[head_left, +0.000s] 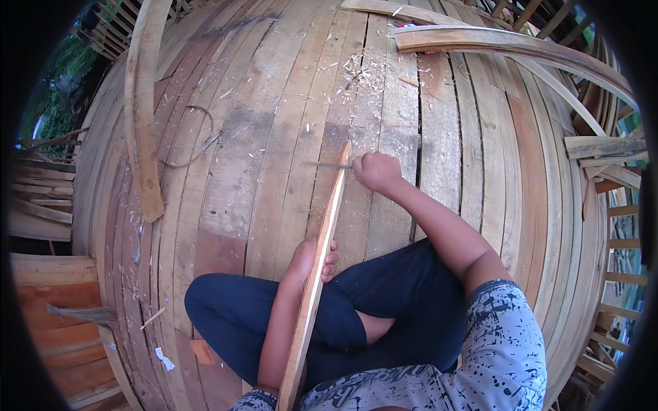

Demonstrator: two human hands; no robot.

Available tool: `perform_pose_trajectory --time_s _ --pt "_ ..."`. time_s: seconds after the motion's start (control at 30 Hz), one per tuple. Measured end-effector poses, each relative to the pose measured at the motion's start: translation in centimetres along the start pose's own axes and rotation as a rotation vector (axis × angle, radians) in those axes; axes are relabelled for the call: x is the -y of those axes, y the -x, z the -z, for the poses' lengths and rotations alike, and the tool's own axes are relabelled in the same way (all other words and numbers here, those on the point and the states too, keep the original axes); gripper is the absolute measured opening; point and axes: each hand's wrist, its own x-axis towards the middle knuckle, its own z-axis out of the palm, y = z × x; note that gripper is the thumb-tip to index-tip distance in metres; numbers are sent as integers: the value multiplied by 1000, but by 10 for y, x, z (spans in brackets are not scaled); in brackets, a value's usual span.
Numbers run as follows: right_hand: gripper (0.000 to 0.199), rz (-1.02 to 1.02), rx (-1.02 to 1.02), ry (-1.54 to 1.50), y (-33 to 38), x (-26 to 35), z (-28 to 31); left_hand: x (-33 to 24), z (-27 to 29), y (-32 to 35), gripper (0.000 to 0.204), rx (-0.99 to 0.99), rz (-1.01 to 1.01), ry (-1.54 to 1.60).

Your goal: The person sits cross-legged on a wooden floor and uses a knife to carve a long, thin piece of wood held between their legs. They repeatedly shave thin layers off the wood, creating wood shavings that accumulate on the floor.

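The wooden strip (321,274) runs from my lap up across the plank floor (274,157), its far end lying just beside my right hand (375,171). From the head camera I see my left hand (312,259) wrapped around the strip near its middle, fingers clamped on it with the fingertips showing on its right edge. My right hand is curled into a fist around a thin blade (330,165) that points left and meets the strip's top end. Wood shavings (363,72) lie scattered farther up the floor. A long curved board (140,109) rests to the left, with a loop of wire (195,137) beside it, and another curved board (507,48) lies at the upper right. I see no containers here.
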Motion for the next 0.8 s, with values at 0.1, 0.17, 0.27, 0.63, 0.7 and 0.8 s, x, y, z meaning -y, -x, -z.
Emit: perform_pose_trajectory --time_s 0.1,0.17,0.27,0.63,0.7,0.8 --pt "51 -64 -62 -50 -14 -11 7 -1 -1 -2 34 -1 2 -20" --pt "50 12 35 21 5 15 13 0 0 2 36 -39 -10 -48" --pt "49 -52 21 24 -3 -5 9 0 -12 6 41 -131 -40 -162" --pt "47 -80 11 190 -24 -45 20 -7 -35 14 50 -383 -97 -430" --pt "44 20 98 114 10 16 21 -5 -27 15 51 -385 -109 -413" --pt "44 -148 119 53 -3 -1 34 -1 -30 20 52 -428 -131 -476"
